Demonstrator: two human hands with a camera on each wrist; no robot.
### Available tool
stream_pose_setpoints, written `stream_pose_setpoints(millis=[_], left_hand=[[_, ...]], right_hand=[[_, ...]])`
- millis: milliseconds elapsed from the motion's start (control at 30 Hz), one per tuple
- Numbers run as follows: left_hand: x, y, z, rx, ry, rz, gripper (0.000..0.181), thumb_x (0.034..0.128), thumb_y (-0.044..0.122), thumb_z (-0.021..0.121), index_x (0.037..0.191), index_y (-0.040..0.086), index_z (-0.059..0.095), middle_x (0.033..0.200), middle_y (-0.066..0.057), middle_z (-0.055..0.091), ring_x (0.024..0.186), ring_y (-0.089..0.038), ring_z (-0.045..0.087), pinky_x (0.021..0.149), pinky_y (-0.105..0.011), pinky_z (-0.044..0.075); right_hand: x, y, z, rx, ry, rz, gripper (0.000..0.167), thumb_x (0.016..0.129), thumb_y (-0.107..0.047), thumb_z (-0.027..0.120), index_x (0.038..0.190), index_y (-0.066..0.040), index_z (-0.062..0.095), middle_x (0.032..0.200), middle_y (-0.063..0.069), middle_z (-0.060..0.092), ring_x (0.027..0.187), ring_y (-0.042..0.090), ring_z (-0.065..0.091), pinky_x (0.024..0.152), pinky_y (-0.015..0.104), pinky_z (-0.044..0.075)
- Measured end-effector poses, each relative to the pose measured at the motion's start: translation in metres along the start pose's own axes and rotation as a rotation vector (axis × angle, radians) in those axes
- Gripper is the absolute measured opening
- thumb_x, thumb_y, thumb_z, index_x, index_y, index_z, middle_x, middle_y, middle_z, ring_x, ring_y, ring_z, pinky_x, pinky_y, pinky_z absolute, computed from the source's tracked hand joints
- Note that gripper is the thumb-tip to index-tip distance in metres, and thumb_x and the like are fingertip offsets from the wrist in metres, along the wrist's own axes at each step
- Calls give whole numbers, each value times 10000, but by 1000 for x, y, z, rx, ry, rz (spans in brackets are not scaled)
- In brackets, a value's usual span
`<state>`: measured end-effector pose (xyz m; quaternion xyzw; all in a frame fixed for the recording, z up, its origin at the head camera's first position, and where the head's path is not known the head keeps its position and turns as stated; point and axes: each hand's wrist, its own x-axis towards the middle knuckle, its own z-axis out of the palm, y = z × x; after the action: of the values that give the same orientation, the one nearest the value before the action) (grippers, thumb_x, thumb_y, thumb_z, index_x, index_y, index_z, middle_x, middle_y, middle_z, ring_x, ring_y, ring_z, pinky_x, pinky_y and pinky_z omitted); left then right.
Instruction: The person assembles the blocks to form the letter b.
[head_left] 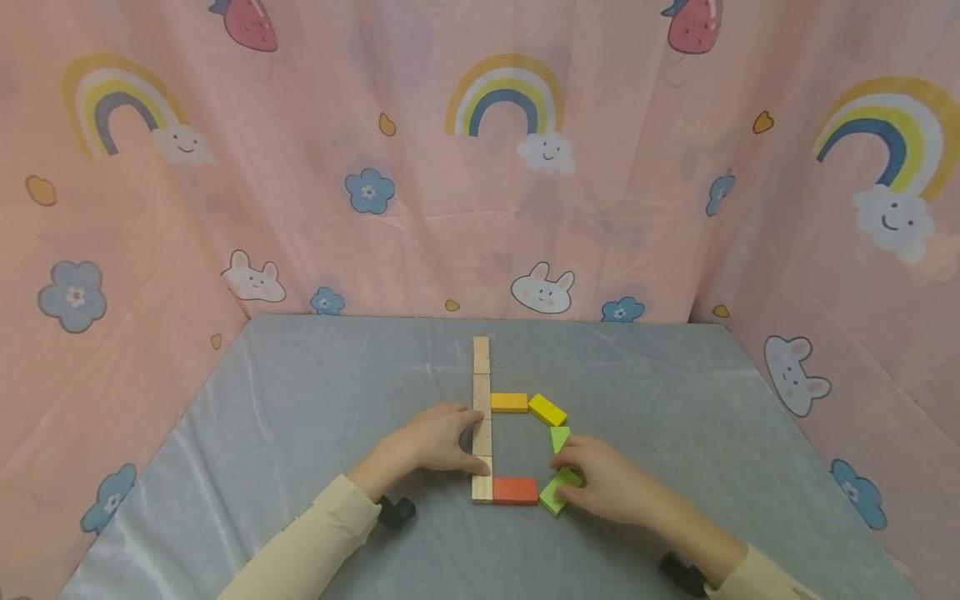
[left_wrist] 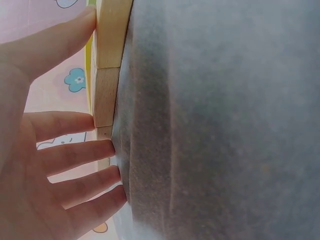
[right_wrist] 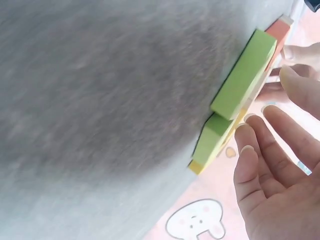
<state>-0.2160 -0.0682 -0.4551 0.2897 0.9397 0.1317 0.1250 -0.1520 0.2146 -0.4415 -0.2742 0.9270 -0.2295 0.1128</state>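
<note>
Several plain wooden blocks [head_left: 482, 392] lie end to end in a straight line on the grey cloth. Against this line rests my left hand [head_left: 435, 437]; the left wrist view shows its fingers spread and nearly straight, gripping nothing. My right hand [head_left: 609, 485] is over a light green rectangular block [right_wrist: 245, 75] and a green triangular block [head_left: 559, 437]. Its fingers are loosely bent in the right wrist view, and nothing shows between them. Whether its fingertips touch the green blocks I cannot tell. A red block [head_left: 515, 492] sits between the wooden line and the green rectangular block.
An orange block [head_left: 509, 403] and a tilted yellow block [head_left: 547, 410] continue the curve from the wooden line to the green blocks. Grey cloth [head_left: 315, 400] covers the table. Pink patterned curtains [head_left: 420, 250] stand along its back and sides.
</note>
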Motion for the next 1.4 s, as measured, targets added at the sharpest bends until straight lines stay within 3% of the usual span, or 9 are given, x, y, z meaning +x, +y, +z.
stream_pose_setpoints(millis=[467, 1100, 1400], left_hand=[[1, -2, 1, -6, 0, -11, 879, 793, 600, 801, 1473, 106, 543, 1443, -96, 567, 1328, -294, 523, 1067, -466, 454], [-3, -6, 5, -57, -8, -12, 879, 821, 589, 779, 1505, 112, 501, 1483, -99, 528, 1362, -288, 489, 1097, -465, 426], [-7, -9, 6, -83, 38, -3, 750, 899, 548, 723, 1479, 112, 533, 1435, -90, 573, 1314, -278, 538, 1065, -469, 456]], right_hand=[[-6, 4, 8, -86, 30, 41, 365, 777, -347, 894, 1049, -142, 762, 961, -119, 531, 839, 65, 496, 711, 271, 467], [-8, 6, 12, -81, 91, -2, 303, 798, -256, 883, 1028, -103, 758, 969, -93, 549, 845, 73, 510, 698, 270, 471], [-8, 7, 11, -72, 74, 17, 244, 830, -214, 857, 1033, -122, 757, 983, -103, 573, 895, 81, 564, 765, 327, 523]])
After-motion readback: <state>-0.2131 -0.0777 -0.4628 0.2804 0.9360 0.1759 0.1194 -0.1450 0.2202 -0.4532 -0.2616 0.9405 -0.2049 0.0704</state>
